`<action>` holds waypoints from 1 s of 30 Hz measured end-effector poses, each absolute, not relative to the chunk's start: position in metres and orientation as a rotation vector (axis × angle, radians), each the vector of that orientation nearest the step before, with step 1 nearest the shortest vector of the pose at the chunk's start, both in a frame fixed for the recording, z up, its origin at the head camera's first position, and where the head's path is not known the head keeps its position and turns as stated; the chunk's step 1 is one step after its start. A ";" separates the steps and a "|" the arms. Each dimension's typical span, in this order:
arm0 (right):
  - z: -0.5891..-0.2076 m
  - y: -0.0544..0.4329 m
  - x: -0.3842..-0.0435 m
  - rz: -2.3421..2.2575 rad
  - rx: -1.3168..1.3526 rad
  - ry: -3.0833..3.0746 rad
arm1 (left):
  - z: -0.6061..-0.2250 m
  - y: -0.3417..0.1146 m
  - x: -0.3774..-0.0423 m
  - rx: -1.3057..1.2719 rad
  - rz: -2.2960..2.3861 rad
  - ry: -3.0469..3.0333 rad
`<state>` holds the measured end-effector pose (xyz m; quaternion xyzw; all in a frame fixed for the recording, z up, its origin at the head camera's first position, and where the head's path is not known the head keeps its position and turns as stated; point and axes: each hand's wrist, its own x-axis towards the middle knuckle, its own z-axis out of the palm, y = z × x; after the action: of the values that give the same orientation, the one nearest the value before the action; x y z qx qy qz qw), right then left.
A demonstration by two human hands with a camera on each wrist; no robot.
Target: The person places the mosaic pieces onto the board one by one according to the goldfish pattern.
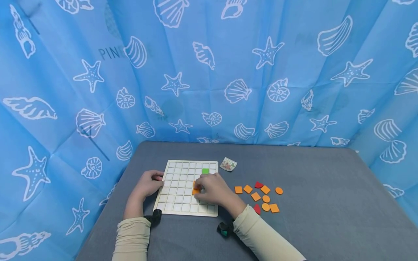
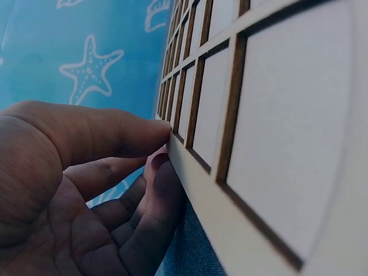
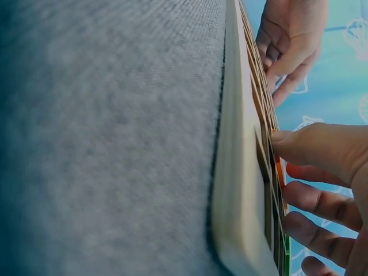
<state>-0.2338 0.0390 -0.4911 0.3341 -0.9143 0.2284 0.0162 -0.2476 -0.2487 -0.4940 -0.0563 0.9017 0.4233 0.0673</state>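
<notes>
A pale wooden grid board (image 1: 177, 198) with white square cells lies flat on the table. My left hand (image 1: 148, 184) grips its left edge, the thumb (image 2: 152, 135) on the rim and the other fingers curled at the side and below. Over the right half of the board, my right hand (image 1: 213, 188) pinches an orange square tile (image 1: 195, 191) between thumb and fingers, down at the cells. More orange shows just behind it, partly covered by the fingers. A green square tile (image 1: 205, 170) sits in a cell near the top right of the board.
Right of the board lie loose pieces on the grey table (image 1: 313, 203): several orange squares (image 1: 255, 196), orange circles (image 1: 266, 198) and red pieces (image 1: 259, 185). A small patterned card (image 1: 228, 164) rests by the board's upper right corner. Behind the table hangs a blue shell-print curtain (image 1: 209, 90).
</notes>
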 end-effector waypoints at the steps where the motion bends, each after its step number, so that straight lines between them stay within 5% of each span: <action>1: -0.491 0.039 -0.234 0.701 1.040 -2.841 | -0.494 -0.249 -0.248 -0.165 1.276 2.719; 30: -0.477 0.180 -0.219 0.954 0.851 -2.926 | -0.499 -0.249 -0.248 -0.139 1.279 2.739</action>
<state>-0.2189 0.1797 -0.4772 0.2665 -0.9161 0.2985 -0.0260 -0.2483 -0.2492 -0.4988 -0.0459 0.9036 0.4220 0.0575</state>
